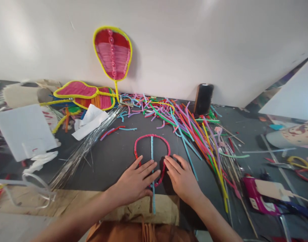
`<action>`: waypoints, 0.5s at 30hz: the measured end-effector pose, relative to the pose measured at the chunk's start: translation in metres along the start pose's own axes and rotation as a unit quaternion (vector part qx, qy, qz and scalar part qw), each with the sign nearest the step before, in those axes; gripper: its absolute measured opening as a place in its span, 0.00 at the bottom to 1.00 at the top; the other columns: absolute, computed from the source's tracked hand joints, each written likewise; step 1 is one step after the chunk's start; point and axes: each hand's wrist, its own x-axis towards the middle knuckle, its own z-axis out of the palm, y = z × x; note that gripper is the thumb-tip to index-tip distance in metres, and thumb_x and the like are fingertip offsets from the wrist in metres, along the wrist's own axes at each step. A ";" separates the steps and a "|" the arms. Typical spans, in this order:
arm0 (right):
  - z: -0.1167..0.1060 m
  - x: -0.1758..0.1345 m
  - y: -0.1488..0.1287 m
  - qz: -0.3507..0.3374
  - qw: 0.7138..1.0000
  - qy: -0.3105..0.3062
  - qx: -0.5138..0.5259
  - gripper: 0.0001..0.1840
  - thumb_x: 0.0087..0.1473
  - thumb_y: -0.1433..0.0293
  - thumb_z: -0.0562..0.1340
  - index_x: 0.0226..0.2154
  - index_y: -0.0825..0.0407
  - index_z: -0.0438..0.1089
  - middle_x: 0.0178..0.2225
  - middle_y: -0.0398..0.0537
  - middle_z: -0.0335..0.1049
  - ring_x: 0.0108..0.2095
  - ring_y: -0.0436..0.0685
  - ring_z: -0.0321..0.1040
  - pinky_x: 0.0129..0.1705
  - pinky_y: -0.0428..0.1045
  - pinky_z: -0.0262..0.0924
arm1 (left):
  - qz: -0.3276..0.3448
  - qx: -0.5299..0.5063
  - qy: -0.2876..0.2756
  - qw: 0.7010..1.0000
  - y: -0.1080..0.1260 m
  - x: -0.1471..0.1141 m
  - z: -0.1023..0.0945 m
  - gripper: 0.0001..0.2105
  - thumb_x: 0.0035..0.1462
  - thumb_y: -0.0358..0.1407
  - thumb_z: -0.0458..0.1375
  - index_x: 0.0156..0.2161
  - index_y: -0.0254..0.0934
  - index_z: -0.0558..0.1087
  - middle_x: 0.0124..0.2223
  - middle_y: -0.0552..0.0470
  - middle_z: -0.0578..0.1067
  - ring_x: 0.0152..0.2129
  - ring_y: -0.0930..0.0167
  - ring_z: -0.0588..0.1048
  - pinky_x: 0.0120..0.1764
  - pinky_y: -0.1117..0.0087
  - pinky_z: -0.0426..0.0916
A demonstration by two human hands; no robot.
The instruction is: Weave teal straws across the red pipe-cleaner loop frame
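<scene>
A loop of red-pink pipe cleaner (166,140) lies on the dark table top. Down its middle runs a light blue pipe cleaner stem (152,148), whose lower end sticks out past the loop toward me. My left hand (141,174) rests flat over the loop's left lower part and the stem, fingers spread. On the opposite side, my right hand (180,173) touches the loop's right edge with outstretched fingertips. Parts of the loop's lower left are hidden under my left fingers.
Loose coloured pipe cleaners (191,127) spread behind and to the right. A finished pink leaf shape with yellow rim (113,53) leans on the wall. A phone (204,99) stands upright. Silver wires (85,144) lie left; scissors (297,164) and a magenta tool (259,196) lie right.
</scene>
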 end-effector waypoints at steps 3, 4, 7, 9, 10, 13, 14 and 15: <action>0.003 0.002 0.004 -0.030 0.999 -0.026 -0.012 0.24 0.56 0.76 0.52 0.55 0.52 0.64 0.57 0.47 0.62 0.57 0.63 0.50 0.53 0.57 0.52 | 0.001 -0.003 -0.003 1.000 0.000 -0.001 0.001 0.27 0.60 0.53 0.44 0.61 0.47 0.55 0.64 0.45 0.57 0.61 0.64 0.54 0.61 0.51 0.34; 0.004 0.002 0.005 -0.034 0.999 -0.030 -0.016 0.24 0.56 0.76 0.52 0.55 0.51 0.63 0.57 0.46 0.62 0.58 0.63 0.50 0.53 0.58 0.51 | -0.001 -0.005 -0.003 1.000 0.000 -0.002 0.002 0.27 0.60 0.53 0.44 0.61 0.47 0.55 0.64 0.45 0.57 0.61 0.63 0.54 0.61 0.51 0.33; 0.007 0.000 0.007 -0.034 0.999 -0.027 -0.023 0.25 0.55 0.76 0.53 0.56 0.50 0.63 0.57 0.44 0.62 0.59 0.61 0.49 0.55 0.57 0.48 | -0.002 -0.009 -0.002 1.000 0.000 -0.003 0.005 0.27 0.60 0.53 0.44 0.61 0.46 0.55 0.64 0.44 0.57 0.61 0.64 0.53 0.61 0.51 0.34; 0.007 0.000 0.008 -0.030 0.999 -0.025 -0.026 0.26 0.54 0.76 0.54 0.56 0.49 0.63 0.57 0.44 0.63 0.59 0.60 0.49 0.56 0.56 0.47 | -0.001 -0.009 0.001 1.000 0.000 -0.003 0.006 0.27 0.59 0.53 0.45 0.61 0.45 0.56 0.63 0.44 0.58 0.61 0.63 0.53 0.61 0.51 0.35; 0.007 0.000 0.009 -0.028 0.999 -0.026 -0.026 0.26 0.54 0.77 0.54 0.55 0.48 0.63 0.56 0.44 0.63 0.59 0.60 0.49 0.56 0.56 0.47 | -0.001 -0.008 0.003 1.000 0.000 -0.003 0.007 0.27 0.59 0.53 0.45 0.61 0.45 0.56 0.63 0.43 0.58 0.61 0.63 0.53 0.61 0.51 0.35; 0.005 0.001 0.008 -0.021 0.999 -0.030 -0.023 0.28 0.52 0.79 0.52 0.55 0.48 0.64 0.56 0.44 0.63 0.59 0.60 0.49 0.55 0.57 0.48 | -0.006 -0.005 0.010 1.000 0.001 -0.002 0.006 0.27 0.59 0.53 0.46 0.60 0.45 0.58 0.63 0.43 0.58 0.61 0.63 0.55 0.61 0.51 0.36; 0.004 0.001 0.007 -0.020 0.999 -0.030 -0.019 0.28 0.52 0.80 0.52 0.55 0.48 0.64 0.56 0.44 0.63 0.59 0.60 0.49 0.55 0.57 0.49 | -0.007 -0.004 0.011 1.000 0.002 -0.002 0.005 0.26 0.59 0.53 0.46 0.60 0.45 0.58 0.63 0.44 0.58 0.61 0.63 0.55 0.61 0.51 0.35; 0.003 0.001 0.006 -0.022 0.999 -0.028 -0.014 0.29 0.51 0.81 0.51 0.55 0.48 0.64 0.56 0.44 0.63 0.59 0.61 0.49 0.54 0.57 0.49 | -0.009 -0.003 0.012 1.000 0.002 -0.002 0.004 0.26 0.59 0.53 0.46 0.60 0.46 0.58 0.63 0.44 0.59 0.61 0.64 0.55 0.61 0.50 0.34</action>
